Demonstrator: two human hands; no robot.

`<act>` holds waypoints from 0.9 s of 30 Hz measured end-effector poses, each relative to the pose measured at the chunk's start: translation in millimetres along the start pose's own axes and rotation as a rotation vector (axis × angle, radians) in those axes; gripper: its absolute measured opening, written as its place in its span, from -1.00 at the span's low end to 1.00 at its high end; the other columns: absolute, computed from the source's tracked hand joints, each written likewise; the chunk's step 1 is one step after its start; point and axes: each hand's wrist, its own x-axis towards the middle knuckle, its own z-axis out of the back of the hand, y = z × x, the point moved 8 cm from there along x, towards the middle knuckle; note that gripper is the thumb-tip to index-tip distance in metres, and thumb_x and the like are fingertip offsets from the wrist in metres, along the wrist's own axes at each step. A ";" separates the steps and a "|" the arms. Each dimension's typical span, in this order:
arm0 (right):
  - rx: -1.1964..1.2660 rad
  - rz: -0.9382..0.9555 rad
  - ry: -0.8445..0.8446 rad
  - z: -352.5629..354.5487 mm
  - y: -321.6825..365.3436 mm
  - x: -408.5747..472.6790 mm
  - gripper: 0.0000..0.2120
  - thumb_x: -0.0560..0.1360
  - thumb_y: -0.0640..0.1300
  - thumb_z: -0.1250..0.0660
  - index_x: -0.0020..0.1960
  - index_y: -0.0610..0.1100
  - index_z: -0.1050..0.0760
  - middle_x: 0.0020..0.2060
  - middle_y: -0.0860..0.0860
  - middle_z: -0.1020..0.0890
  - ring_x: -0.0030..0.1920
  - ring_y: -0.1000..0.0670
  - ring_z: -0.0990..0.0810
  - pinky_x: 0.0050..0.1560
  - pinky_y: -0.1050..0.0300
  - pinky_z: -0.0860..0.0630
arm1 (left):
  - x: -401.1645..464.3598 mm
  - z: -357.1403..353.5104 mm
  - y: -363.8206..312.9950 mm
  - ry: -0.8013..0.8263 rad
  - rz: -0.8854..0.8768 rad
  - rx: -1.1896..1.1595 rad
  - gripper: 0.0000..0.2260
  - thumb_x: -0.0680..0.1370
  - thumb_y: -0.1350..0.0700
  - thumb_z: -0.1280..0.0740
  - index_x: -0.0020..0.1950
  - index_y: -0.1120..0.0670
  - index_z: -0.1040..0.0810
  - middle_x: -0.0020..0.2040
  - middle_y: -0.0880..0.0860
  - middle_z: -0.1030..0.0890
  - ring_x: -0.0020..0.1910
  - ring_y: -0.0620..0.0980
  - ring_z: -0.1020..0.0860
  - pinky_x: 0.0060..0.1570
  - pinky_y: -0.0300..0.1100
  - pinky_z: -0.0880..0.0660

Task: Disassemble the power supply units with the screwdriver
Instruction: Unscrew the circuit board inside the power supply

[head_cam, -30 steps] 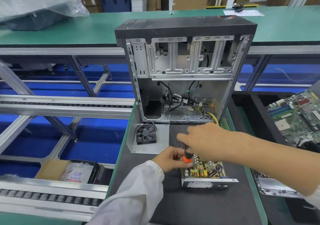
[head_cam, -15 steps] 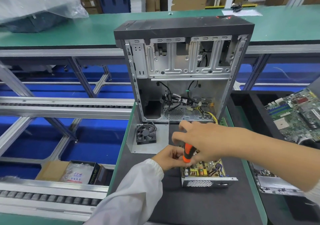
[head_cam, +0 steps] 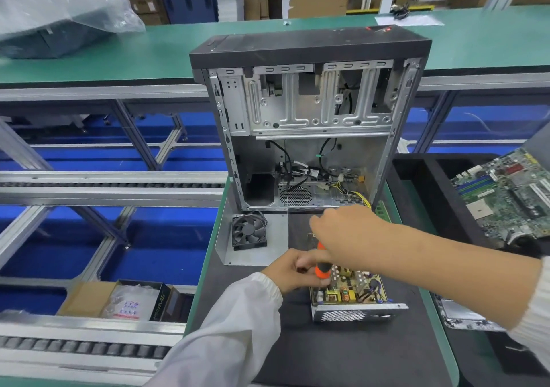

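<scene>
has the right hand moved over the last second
Yes. The right hand has shifted left, toward the fan, judged against the case.

My bench and what sits on it

In front of me is a green-edged bench (head_cam: 428,306) topped with a black mat (head_cam: 342,357). On the mat stands an opened computer case (head_cam: 309,113), upright at the far end. Just before it lies a bent metal plate (head_cam: 256,255) with a black cooling fan (head_cam: 248,232) on it. Nearer me the opened power supply unit (head_cam: 354,300) rests on the mat, circuit board exposed. To my right, a black tray (head_cam: 416,178) holds a green motherboard (head_cam: 512,196).
</scene>
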 end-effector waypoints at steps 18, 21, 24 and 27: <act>0.302 0.199 0.135 -8.5 7.9 -8.6 -0.47 0.45 0.09 -0.39 0.32 0.08 -0.22 0.13 -0.03 -0.28 0.05 -0.07 -0.38 -0.20 0.07 -0.39 | 0.4 -1.0 0.4 0.032 0.016 -0.036 -0.78 0.51 0.38 -0.37 -0.22 0.09 -0.52 -0.50 -0.19 -0.35 -0.53 -0.26 -0.27 -0.45 -0.49 -0.26; 0.147 0.014 0.082 -9.3 -1.5 0.3 -0.44 0.47 0.28 -0.28 0.26 -0.10 -0.31 -0.11 -0.06 -0.36 -0.12 -0.09 -0.46 -0.24 0.09 -0.33 | 0.9 -1.0 -1.7 0.009 0.000 0.007 -0.79 0.51 0.32 -0.41 -0.19 0.01 -0.61 -0.48 -0.17 -0.38 -0.51 -0.25 -0.30 -0.45 -0.48 -0.27; 0.053 0.016 0.055 -11.9 3.4 5.6 -0.73 0.58 -0.02 -0.25 0.19 -0.17 -0.42 -0.01 -0.10 -0.49 -0.03 -0.14 -0.57 -0.25 0.08 -0.36 | 0.9 -4.5 -1.3 0.021 -0.017 -0.040 -0.76 0.51 0.33 -0.40 -0.09 -0.04 -0.65 -0.49 -0.10 -0.31 -0.51 -0.22 -0.26 -0.38 -0.50 -0.33; 0.134 0.071 0.105 -20.4 5.7 2.8 -0.77 0.58 -0.13 -0.26 0.22 -0.14 -0.39 0.08 -0.12 -0.44 0.04 -0.15 -0.54 -0.22 0.08 -0.35 | 1.7 -3.0 3.3 0.032 0.000 -0.079 -0.77 0.50 0.39 -0.38 -0.10 0.05 -0.58 -0.51 -0.16 -0.29 -0.52 -0.23 -0.26 -0.31 -0.47 -0.40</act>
